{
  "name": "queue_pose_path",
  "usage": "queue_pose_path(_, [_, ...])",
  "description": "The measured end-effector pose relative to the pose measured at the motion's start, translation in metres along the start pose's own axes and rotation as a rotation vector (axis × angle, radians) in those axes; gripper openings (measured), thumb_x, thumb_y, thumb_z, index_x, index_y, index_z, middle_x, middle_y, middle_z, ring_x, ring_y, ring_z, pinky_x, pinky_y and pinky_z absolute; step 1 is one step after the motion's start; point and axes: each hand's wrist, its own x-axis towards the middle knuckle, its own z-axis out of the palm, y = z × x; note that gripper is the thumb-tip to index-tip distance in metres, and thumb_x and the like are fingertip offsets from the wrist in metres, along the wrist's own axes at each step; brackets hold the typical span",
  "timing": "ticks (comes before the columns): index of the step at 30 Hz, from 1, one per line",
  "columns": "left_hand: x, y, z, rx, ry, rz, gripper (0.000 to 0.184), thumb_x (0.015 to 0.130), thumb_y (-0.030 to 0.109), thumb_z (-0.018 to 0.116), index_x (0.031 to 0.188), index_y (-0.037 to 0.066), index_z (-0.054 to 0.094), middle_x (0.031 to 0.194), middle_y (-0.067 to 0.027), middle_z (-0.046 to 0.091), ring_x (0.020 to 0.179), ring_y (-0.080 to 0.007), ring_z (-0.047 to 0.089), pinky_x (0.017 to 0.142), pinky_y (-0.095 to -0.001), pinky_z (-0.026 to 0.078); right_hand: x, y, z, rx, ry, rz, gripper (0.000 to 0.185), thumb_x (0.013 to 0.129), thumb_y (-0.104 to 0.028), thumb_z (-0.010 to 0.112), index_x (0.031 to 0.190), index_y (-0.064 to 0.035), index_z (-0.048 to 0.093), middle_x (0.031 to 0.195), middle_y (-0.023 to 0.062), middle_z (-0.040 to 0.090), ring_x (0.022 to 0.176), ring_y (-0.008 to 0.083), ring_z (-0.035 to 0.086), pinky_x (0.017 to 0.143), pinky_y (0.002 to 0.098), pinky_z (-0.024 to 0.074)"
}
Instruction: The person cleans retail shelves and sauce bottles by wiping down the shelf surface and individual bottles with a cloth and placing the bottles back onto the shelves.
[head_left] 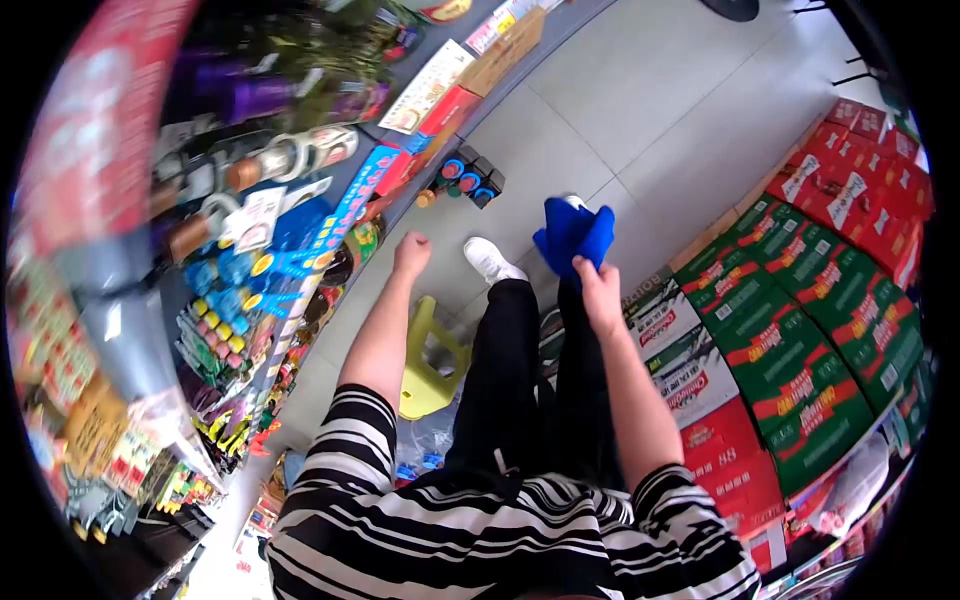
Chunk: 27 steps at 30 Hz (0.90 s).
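Note:
A blue cloth [575,236] hangs bunched from my right hand [600,292], its fingers closed on the lower edge, out over the floor in front of my leg. My left hand [412,254] is a loose fist with nothing visible in it, held beside the shelf edge. Below that hand a yellow-green plastic stool [433,365] stands on the floor by my leg. Several dark bottles with blue and red tops [468,180] stand on the floor beyond my left hand, against the shelf base.
Shelves with bottles, packets and price signs [370,185] run along the left. Stacked green cartons [790,330], red cartons [850,190] and white boxes [690,375] line the right. Grey floor tiles [570,110] lie between them. My white shoe [490,260] stands near the shelf.

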Motion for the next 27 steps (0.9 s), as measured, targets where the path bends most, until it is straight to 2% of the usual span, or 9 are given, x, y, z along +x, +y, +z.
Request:
queue_pose_path(1, [0.018, 0.001, 0.005, 0.074, 0.049, 0.025, 0.042, 0.077, 0.029, 0.065, 0.104, -0.001, 0.055, 0.093, -0.0229, 0.063, 0.09, -0.0338, 0.062, 0.08, -0.0393, 0.048, 0.001, 0.016, 0.009, 0.104, -0.02, 0.044, 0.027, 0.084, -0.022, 0.06, 0.067, -0.0015, 0.057, 0.061, -0.0068, 0.048, 0.058, 0.0054, 0.041, 0.053, 0.0256, 0.0337])
queue_pose_path(5, [0.09, -0.011, 0.035, 0.096, 0.074, -0.208, 0.063, 0.073, 0.033, 0.07, 0.115, -0.008, 0.047, 0.11, -0.0242, 0.057, 0.101, -0.0349, 0.058, 0.088, -0.0403, 0.047, 0.015, 0.084, 0.032, 0.29, 0.015, 0.21, 0.025, 0.085, -0.02, 0.058, 0.065, -0.0085, 0.052, 0.064, -0.009, 0.044, 0.06, 0.0032, 0.036, 0.053, 0.0236, 0.0279])
queue_pose_path(8, [0.138, -0.044, 0.068, -0.11, 0.177, -0.355, 0.075, 0.07, 0.033, 0.075, 0.121, -0.01, 0.041, 0.118, -0.0219, 0.053, 0.103, -0.0341, 0.057, 0.083, -0.0423, 0.052, 0.024, 0.118, 0.039, 0.323, 0.028, 0.28, 0.024, 0.085, -0.021, 0.058, 0.064, -0.0097, 0.051, 0.063, -0.0092, 0.043, 0.06, 0.0034, 0.035, 0.052, 0.0241, 0.0268])
queue_pose_path(10, [0.135, -0.012, 0.066, -0.336, 0.192, -0.438, 0.078, 0.068, 0.033, 0.077, 0.124, -0.008, 0.04, 0.121, -0.0195, 0.051, 0.105, -0.0334, 0.057, 0.076, -0.0454, 0.056, 0.026, 0.137, 0.037, 0.309, 0.002, 0.342, 0.024, 0.084, -0.02, 0.058, 0.064, -0.0095, 0.051, 0.063, -0.0091, 0.043, 0.06, 0.0035, 0.035, 0.053, 0.0239, 0.0274])
queue_pose_path(13, [0.148, 0.0, 0.068, -0.516, 0.189, -0.464, 0.078, 0.067, 0.029, 0.08, 0.125, -0.004, 0.04, 0.12, -0.0174, 0.051, 0.101, -0.0318, 0.057, 0.064, -0.047, 0.058, 0.031, 0.141, 0.038, 0.328, -0.029, 0.366, 0.022, 0.084, -0.019, 0.058, 0.065, -0.0083, 0.054, 0.065, -0.0085, 0.047, 0.06, 0.0037, 0.038, 0.055, 0.0236, 0.0302])
queue_pose_path(19, [0.193, -0.032, 0.092, -0.711, 0.261, -0.564, 0.069, 0.067, 0.025, 0.081, 0.117, -0.002, 0.042, 0.113, -0.015, 0.052, 0.087, -0.0262, 0.06, 0.063, -0.0447, 0.059, 0.043, 0.121, 0.035, 0.338, -0.105, 0.441, 0.021, 0.083, -0.018, 0.058, 0.065, -0.0081, 0.055, 0.065, -0.0077, 0.049, 0.06, 0.0042, 0.039, 0.056, 0.0241, 0.0311])
queue_pose_path(22, [0.179, -0.018, 0.088, -0.676, 0.322, -0.532, 0.039, 0.078, 0.021, 0.071, 0.101, -0.002, 0.05, 0.105, -0.0147, 0.055, 0.087, -0.0276, 0.058, 0.068, -0.0429, 0.056, 0.046, 0.12, 0.034, 0.326, -0.107, 0.453, 0.02, 0.082, -0.018, 0.058, 0.065, -0.0084, 0.055, 0.064, -0.0079, 0.048, 0.06, 0.0041, 0.039, 0.056, 0.0244, 0.0311])
queue_pose_path(25, [0.163, -0.071, 0.097, -0.616, 0.164, -0.578, 0.052, 0.068, 0.024, 0.079, 0.102, -0.001, 0.048, 0.096, -0.0126, 0.058, 0.072, -0.0219, 0.061, 0.054, -0.0376, 0.058, 0.045, 0.123, 0.029, 0.319, -0.126, 0.427, 0.02, 0.083, -0.018, 0.058, 0.066, -0.0093, 0.053, 0.065, -0.0088, 0.047, 0.062, 0.0035, 0.038, 0.056, 0.0238, 0.03])
queue_pose_path(27, [0.117, -0.072, 0.096, -0.525, 0.214, -0.569, 0.047, 0.068, 0.024, 0.078, 0.097, 0.0, 0.05, 0.091, -0.012, 0.059, 0.067, -0.0219, 0.061, 0.051, -0.0353, 0.057, 0.041, 0.122, 0.027, 0.28, -0.121, 0.396, 0.021, 0.084, -0.019, 0.057, 0.065, -0.0104, 0.052, 0.064, -0.0091, 0.045, 0.061, 0.0036, 0.037, 0.055, 0.0238, 0.0296])
